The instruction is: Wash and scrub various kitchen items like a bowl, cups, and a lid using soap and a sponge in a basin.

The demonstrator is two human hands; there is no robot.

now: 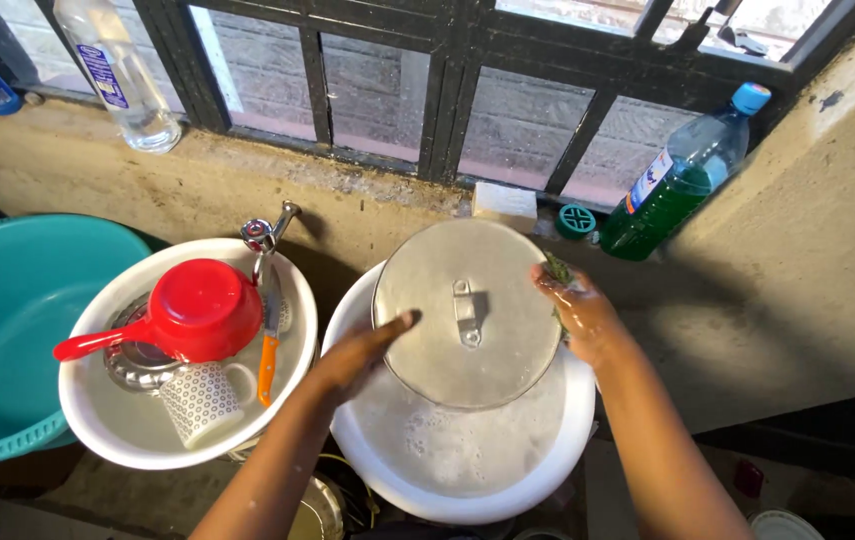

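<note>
A round metal pot lid (pixel 467 310) with a small flat handle at its middle is held tilted over a white basin (pixel 387 470) of soapy water. My left hand (pixel 357 355) grips the lid's left rim, thumb on top. At the lid's right rim my right hand (pixel 579 312) presses a green scouring pad (pixel 557 270) against the edge; most of the pad is hidden by the fingers.
A second white basin (pixel 97 420) on the left holds a red saucepan (pixel 192 310), a patterned mug (pixel 202 400), an orange-handled knife (pixel 267 350) and a ladle. A teal tub (pixel 7 320) stands far left. On the sill: a green-liquid bottle (pixel 677 185), a clear bottle (pixel 117 70), a soap bar (pixel 504 205).
</note>
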